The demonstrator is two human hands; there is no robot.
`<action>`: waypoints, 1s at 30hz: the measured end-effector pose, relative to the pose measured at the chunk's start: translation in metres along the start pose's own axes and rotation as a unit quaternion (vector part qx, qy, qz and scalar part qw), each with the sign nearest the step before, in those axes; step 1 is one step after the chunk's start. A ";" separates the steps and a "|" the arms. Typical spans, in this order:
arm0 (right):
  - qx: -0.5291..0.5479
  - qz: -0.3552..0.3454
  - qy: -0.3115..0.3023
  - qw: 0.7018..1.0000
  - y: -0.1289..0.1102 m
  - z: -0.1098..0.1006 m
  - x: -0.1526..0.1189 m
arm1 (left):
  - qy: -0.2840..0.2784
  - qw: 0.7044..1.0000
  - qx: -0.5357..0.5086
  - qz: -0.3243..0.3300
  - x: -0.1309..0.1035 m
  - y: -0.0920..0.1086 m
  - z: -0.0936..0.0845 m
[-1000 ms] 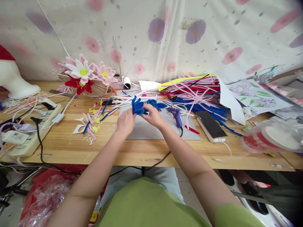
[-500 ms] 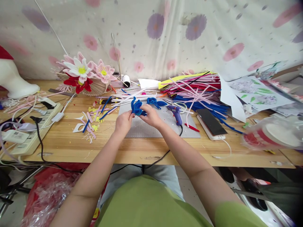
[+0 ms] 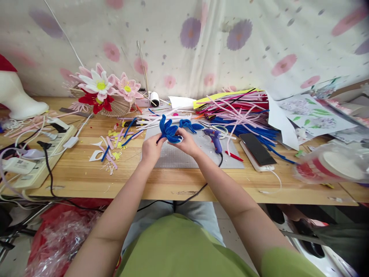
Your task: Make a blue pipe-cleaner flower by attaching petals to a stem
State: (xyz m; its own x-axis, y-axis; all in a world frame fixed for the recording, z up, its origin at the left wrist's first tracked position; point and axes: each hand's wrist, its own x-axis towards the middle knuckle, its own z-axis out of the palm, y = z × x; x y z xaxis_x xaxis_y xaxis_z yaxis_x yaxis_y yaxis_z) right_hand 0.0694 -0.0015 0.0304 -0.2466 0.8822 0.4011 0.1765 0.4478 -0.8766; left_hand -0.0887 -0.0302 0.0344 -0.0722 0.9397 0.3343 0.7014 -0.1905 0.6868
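Both hands hold a blue pipe-cleaner flower (image 3: 169,130) above the grey cutting mat (image 3: 173,158). My left hand (image 3: 152,149) is closed around its base at the left side. On the right, my right hand (image 3: 186,142) has its fingers on the petals, partly hidden behind them. Another blue pipe-cleaner piece (image 3: 190,125) lies just beyond my right hand. To the right of that hand, a purple glue gun (image 3: 215,141) rests on the mat, close to scissors (image 3: 222,130) and a red pen (image 3: 234,156).
A heap of coloured pipe cleaners (image 3: 239,109) lies at the back right. A phone (image 3: 257,149) and a wrapped cup (image 3: 331,165) are on the right. Pipe-cleaner flowers (image 3: 100,86), cut scraps (image 3: 111,148) and a power strip (image 3: 43,161) occupy the left. The glue gun's cord (image 3: 198,191) crosses the table edge.
The blue flower has turned in my hands, so its petals now spread rightward with the base at my left fingers. My right hand has shifted slightly from on top to beside the petals.
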 end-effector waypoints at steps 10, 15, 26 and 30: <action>-0.004 -0.001 0.033 0.999 0.013 0.006 -0.001 | -0.001 0.996 -0.067 -0.056 -0.003 -0.001 0.007; -0.014 -0.012 0.026 0.999 0.015 0.005 -0.003 | 0.023 0.995 -0.075 -0.055 -0.008 -0.004 0.013; -0.028 -0.041 0.000 0.999 0.032 0.004 -0.003 | 0.029 0.990 -0.127 -0.062 -0.009 -0.008 0.016; -0.030 -0.052 -0.015 0.998 0.028 -0.001 -0.003 | 0.051 0.981 -0.182 -0.043 -0.010 -0.012 0.018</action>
State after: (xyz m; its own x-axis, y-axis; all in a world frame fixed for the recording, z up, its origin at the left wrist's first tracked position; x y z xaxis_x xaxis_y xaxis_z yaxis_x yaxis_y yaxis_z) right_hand 0.0764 0.0084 0.0048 -0.2957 0.8262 0.4795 0.2054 0.5452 -0.8127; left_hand -0.0841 -0.0321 0.0114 -0.2034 0.9271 0.3150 0.3919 -0.2177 0.8939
